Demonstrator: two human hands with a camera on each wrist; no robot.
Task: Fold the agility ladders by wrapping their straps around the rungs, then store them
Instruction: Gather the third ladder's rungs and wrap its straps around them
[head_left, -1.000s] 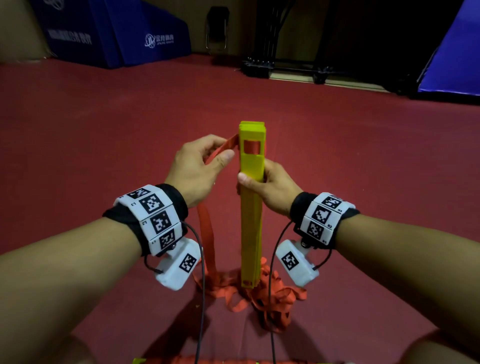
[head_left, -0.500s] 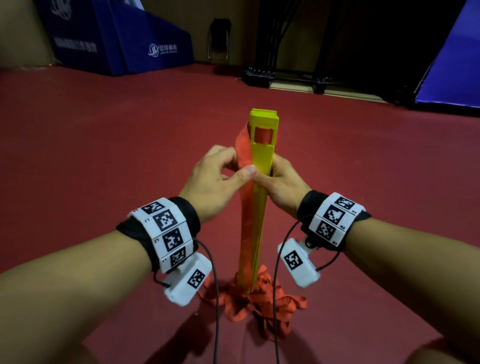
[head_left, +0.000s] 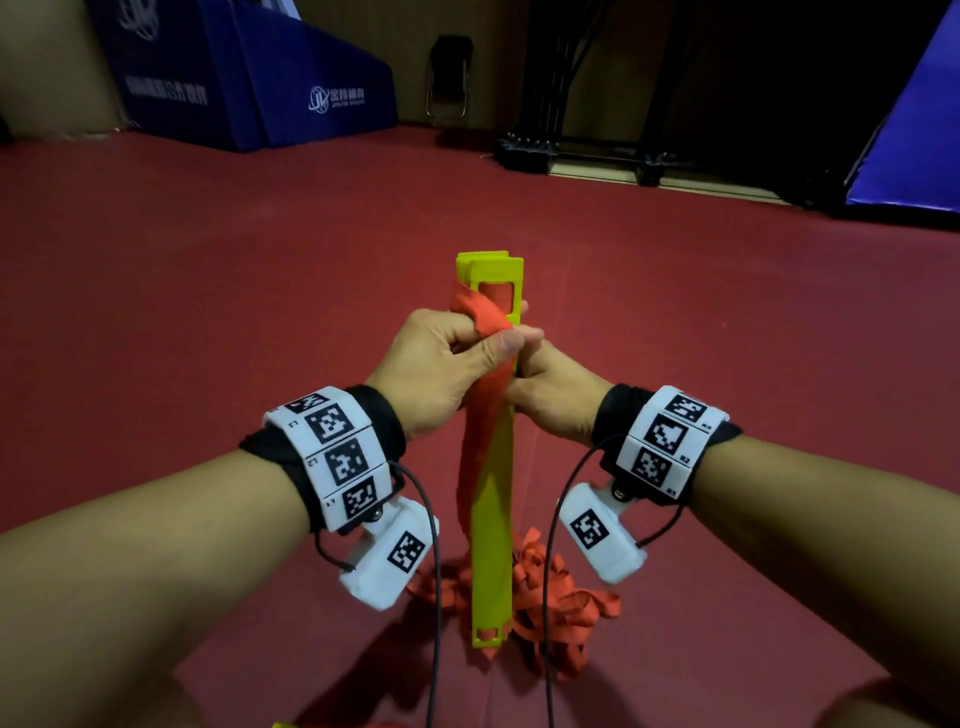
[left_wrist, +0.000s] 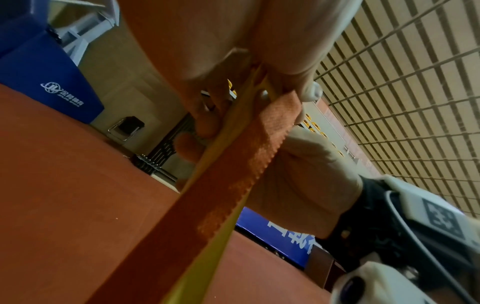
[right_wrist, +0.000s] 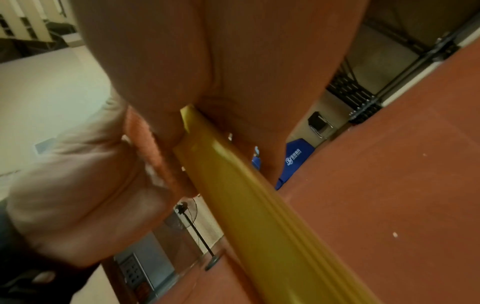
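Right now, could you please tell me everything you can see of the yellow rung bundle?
The yellow rung bundle is a stack of flat, plastic-looking bars standing upright, its lower end on the red floor. A rectangular slot near the top shows red strap. The right hand grips it from the right; the left hand pinches the red strap against its left side. Loose strap lies heaped around its base.

Right hand (head_left: 553, 392) fingers hid behind yellow rungs (head_left: 493, 467); strap (head_left: 480, 415) end lost in left hand (head_left: 441, 364); wrist views blurred.
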